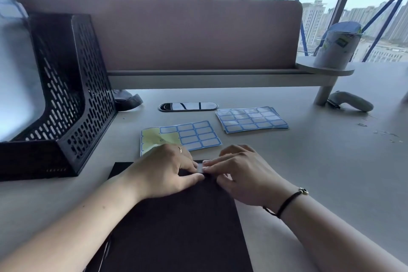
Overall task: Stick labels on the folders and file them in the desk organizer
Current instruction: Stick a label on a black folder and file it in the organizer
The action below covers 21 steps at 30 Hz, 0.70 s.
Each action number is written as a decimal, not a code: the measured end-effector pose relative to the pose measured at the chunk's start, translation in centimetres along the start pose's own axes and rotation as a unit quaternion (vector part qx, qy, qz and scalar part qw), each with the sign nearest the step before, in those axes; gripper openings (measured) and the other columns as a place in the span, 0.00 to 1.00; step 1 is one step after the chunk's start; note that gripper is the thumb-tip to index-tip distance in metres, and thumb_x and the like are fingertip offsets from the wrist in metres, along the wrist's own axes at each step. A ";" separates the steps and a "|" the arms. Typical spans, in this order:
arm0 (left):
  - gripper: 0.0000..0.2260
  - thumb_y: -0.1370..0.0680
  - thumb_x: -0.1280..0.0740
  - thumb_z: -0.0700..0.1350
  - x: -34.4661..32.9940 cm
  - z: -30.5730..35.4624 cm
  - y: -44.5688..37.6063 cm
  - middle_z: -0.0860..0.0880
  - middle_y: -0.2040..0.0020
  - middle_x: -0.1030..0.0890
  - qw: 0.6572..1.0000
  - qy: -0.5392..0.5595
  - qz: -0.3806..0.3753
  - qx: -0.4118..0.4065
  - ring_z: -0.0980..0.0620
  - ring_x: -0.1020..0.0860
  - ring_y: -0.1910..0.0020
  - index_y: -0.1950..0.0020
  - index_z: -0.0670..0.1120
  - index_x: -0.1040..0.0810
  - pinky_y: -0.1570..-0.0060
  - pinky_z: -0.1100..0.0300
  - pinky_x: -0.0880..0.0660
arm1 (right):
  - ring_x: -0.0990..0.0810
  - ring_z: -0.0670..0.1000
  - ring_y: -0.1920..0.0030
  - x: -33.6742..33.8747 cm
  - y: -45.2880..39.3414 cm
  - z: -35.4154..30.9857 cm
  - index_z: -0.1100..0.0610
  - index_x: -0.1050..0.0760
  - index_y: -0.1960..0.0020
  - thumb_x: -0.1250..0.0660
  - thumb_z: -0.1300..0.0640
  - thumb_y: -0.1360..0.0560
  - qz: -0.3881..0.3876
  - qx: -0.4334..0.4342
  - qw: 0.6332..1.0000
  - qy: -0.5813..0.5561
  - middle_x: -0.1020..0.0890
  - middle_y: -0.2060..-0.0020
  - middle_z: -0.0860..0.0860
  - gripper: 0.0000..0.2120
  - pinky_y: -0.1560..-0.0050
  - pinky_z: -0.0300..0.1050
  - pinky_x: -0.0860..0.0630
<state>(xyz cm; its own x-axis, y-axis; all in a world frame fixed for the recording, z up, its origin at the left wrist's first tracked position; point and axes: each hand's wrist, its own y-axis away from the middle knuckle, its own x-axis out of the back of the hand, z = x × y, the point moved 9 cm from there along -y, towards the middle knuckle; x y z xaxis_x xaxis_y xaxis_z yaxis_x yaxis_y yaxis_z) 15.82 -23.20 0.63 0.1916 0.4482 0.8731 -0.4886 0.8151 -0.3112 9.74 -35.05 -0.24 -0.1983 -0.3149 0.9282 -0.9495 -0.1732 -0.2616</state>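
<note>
A black folder (176, 223) lies flat on the desk in front of me. Both hands meet at its far edge over a small label (200, 168), most of which is hidden by fingertips. My left hand (167, 170) and my right hand (240, 174) press the label down with their fingertips. Just beyond them lies a partly used label sheet (187, 137) with blue-bordered labels and bare yellow backing. A stack of full label sheets (251, 119) sits further right. The black mesh desk organizer (66, 95) stands at the left.
A pink divider panel (187, 33) with a shelf closes the back of the desk. A cable grommet (188, 106) sits mid-desk. A white handheld device (351, 101) and a wrapped roll (336, 45) are at the right. Small scraps (384, 133) litter the right side.
</note>
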 end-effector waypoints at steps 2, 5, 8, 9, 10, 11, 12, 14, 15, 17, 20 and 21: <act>0.16 0.28 0.35 0.66 0.2 -0.1 0.0 0.62 0.54 0.16 1.000 -0.015 -0.001 0.016 0.66 0.21 0.50 0.56 0.57 0.14 0.50 0.58 0.22 | 0.26 0.41 0.41 0.5 0.0 0.3 0.38 0.18 0.43 0.42 0.49 0.27 0.011 -0.004 1.000 0.013 0.19 0.44 0.32 0.19 0.36 0.45 0.33; 0.19 0.29 0.37 0.68 0.5 0.0 0.0 0.64 0.54 0.17 0.999 -0.032 -0.003 0.032 0.66 0.22 0.50 0.56 0.58 0.14 0.47 0.59 0.23 | 0.26 0.40 0.43 1.0 0.2 1.3 0.38 0.17 0.46 0.41 0.48 0.26 0.020 -0.028 0.999 0.020 0.19 0.48 0.29 0.16 0.36 0.44 0.33; 0.19 0.29 0.37 0.67 0.7 0.6 0.0 0.64 0.54 0.16 0.999 -0.054 0.003 0.009 0.67 0.22 0.51 0.58 0.56 0.13 0.43 0.60 0.26 | 0.26 0.41 0.43 1.2 0.4 1.9 0.38 0.17 0.47 0.46 0.45 0.28 0.020 -0.039 0.999 0.020 0.19 0.48 0.29 0.20 0.36 0.43 0.33; 0.19 0.29 0.37 0.66 0.8 0.7 0.0 0.63 0.55 0.15 0.998 -0.059 0.007 0.001 0.66 0.22 0.52 0.58 0.55 0.13 0.42 0.59 0.27 | 0.25 0.41 0.42 1.1 0.4 1.9 0.38 0.16 0.48 0.46 0.45 0.28 0.020 -0.042 0.999 0.019 0.18 0.49 0.29 0.20 0.36 0.43 0.33; 0.19 0.29 0.37 0.66 0.8 0.8 0.1 0.63 0.55 0.15 0.998 -0.061 0.009 -0.002 0.65 0.21 0.52 0.58 0.55 0.13 0.42 0.59 0.27 | 0.25 0.41 0.42 1.1 0.4 1.9 0.38 0.16 0.48 0.44 0.47 0.28 0.021 -0.045 0.999 0.017 0.18 0.49 0.29 0.19 0.36 0.44 0.33; 0.19 0.28 0.37 0.66 0.8 0.8 0.1 0.63 0.54 0.15 0.998 -0.062 0.010 -0.002 0.64 0.21 0.52 0.57 0.56 0.14 0.42 0.59 0.28 | 0.25 0.41 0.42 1.1 0.4 1.9 0.39 0.16 0.48 0.42 0.48 0.28 0.023 -0.048 0.998 0.015 0.18 0.49 0.30 0.18 0.36 0.44 0.33; 0.19 0.28 0.37 0.67 0.7 0.7 0.2 0.63 0.54 0.16 0.998 -0.061 0.008 0.001 0.63 0.21 0.52 0.56 0.56 0.14 0.42 0.60 0.28 | 0.25 0.41 0.43 1.1 0.3 1.9 0.39 0.16 0.48 0.41 0.49 0.28 0.024 -0.050 0.998 0.011 0.18 0.49 0.30 0.17 0.36 0.44 0.32; 0.19 0.27 0.38 0.67 0.4 0.6 0.3 0.63 0.52 0.17 0.998 -0.064 0.002 0.001 0.62 0.22 0.51 0.51 0.57 0.15 0.43 0.60 0.29 | 0.25 0.41 0.42 1.0 0.4 2.0 0.40 0.16 0.48 0.41 0.49 0.28 0.024 -0.053 0.998 0.004 0.17 0.49 0.31 0.17 0.36 0.44 0.32; 0.19 0.26 0.38 0.68 0.2 0.7 0.4 0.63 0.49 0.18 0.997 -0.072 -0.002 -0.007 0.62 0.23 0.49 0.47 0.58 0.16 0.42 0.60 0.29 | 0.25 0.41 0.42 1.0 0.4 2.0 0.40 0.16 0.48 0.41 0.49 0.28 0.023 -0.053 0.998 0.000 0.17 0.49 0.32 0.17 0.36 0.45 0.32; 0.21 0.25 0.38 0.69 -0.4 1.1 0.4 0.63 0.43 0.19 0.995 -0.092 -0.015 -0.026 0.62 0.23 0.43 0.41 0.59 0.18 0.39 0.59 0.30 | 0.24 0.42 0.42 1.1 0.4 2.0 0.41 0.15 0.49 0.41 0.49 0.28 0.023 -0.055 0.998 -0.005 0.17 0.49 0.33 0.17 0.36 0.45 0.31; 0.24 0.25 0.41 0.70 -0.7 1.1 0.3 0.65 0.38 0.20 0.994 -0.103 -0.034 -0.027 0.63 0.27 0.36 0.40 0.59 0.17 0.36 0.60 0.34 | 0.24 0.41 0.41 1.1 0.4 2.0 0.40 0.15 0.49 0.41 0.49 0.28 0.022 -0.058 0.998 0.000 0.17 0.49 0.32 0.17 0.35 0.46 0.31; 0.25 0.26 0.42 0.71 -0.7 0.9 0.1 0.67 0.38 0.21 0.993 -0.105 -0.040 -0.016 0.63 0.28 0.34 0.40 0.60 0.17 0.34 0.59 0.35 | 0.24 0.41 0.41 1.1 0.4 2.1 0.40 0.16 0.49 0.41 0.49 0.28 0.020 -0.062 0.998 0.002 0.17 0.49 0.32 0.17 0.35 0.46 0.31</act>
<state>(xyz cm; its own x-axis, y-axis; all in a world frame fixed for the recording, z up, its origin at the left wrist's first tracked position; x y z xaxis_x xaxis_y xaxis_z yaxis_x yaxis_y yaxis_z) 14.86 -23.71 0.34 0.0453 0.2969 0.9538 -0.4506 0.8582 -0.2457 9.70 -37.44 0.08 -0.2380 -0.3146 0.9189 -0.9634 -0.0437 -0.2645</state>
